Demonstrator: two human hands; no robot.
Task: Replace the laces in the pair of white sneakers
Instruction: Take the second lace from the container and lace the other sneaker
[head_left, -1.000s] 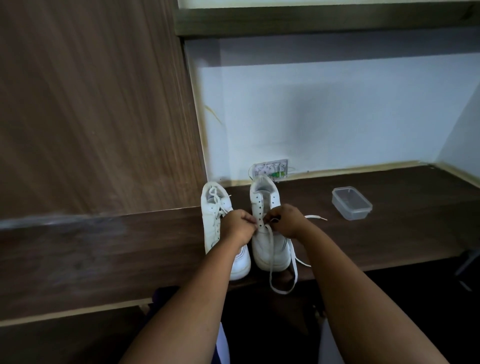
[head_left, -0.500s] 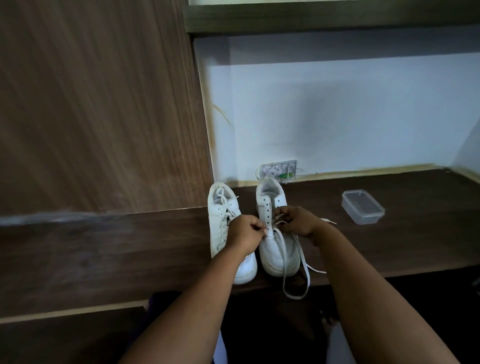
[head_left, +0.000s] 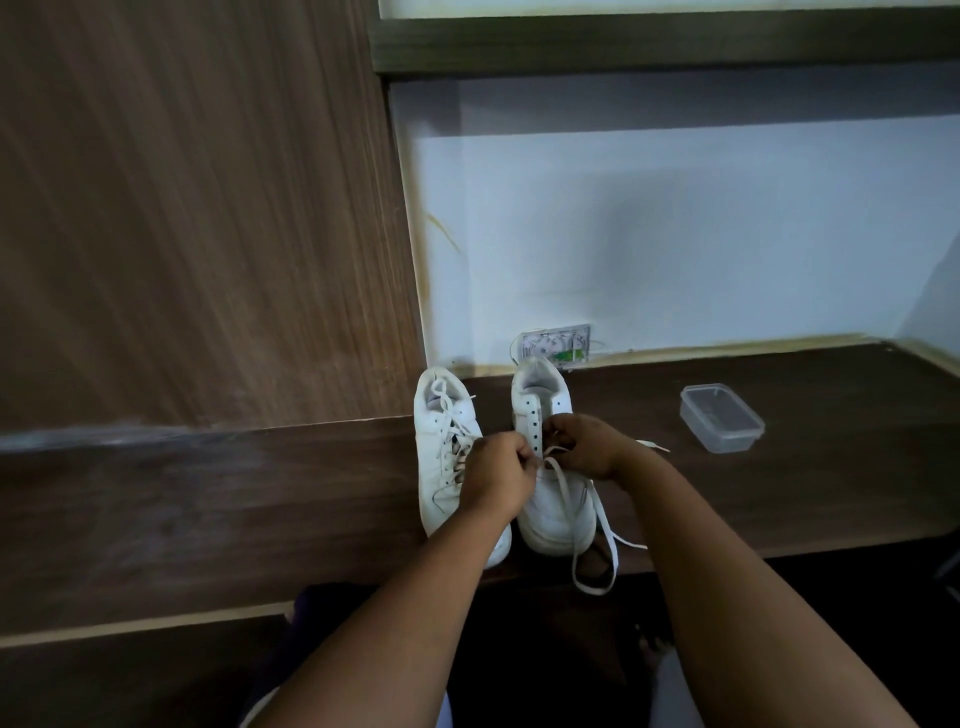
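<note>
Two white sneakers stand side by side on the dark wooden desk (head_left: 779, 493), toes toward me. The left sneaker (head_left: 441, 447) is fully laced. The right sneaker (head_left: 556, 509) has bare upper eyelets, and a white lace (head_left: 605, 540) trails from its middle over the desk's front edge in a loop. My left hand (head_left: 498, 478) is closed at the left eyelet row, pinching the lace. My right hand (head_left: 587, 444) is closed on the lace at the right eyelet row. Another lace end (head_left: 652, 445) pokes out behind my right wrist.
A clear plastic lidded box (head_left: 722, 417) sits on the desk to the right. A wall socket plate (head_left: 553, 345) with loose wires is behind the sneakers. A tall wooden panel (head_left: 197, 208) rises on the left, and a shelf (head_left: 665, 41) runs overhead.
The view has shifted a little, so the sneakers sit further right in frame. Both hands stay at the right sneaker's eyelets, and the hanging lace loop has swung slightly.
</note>
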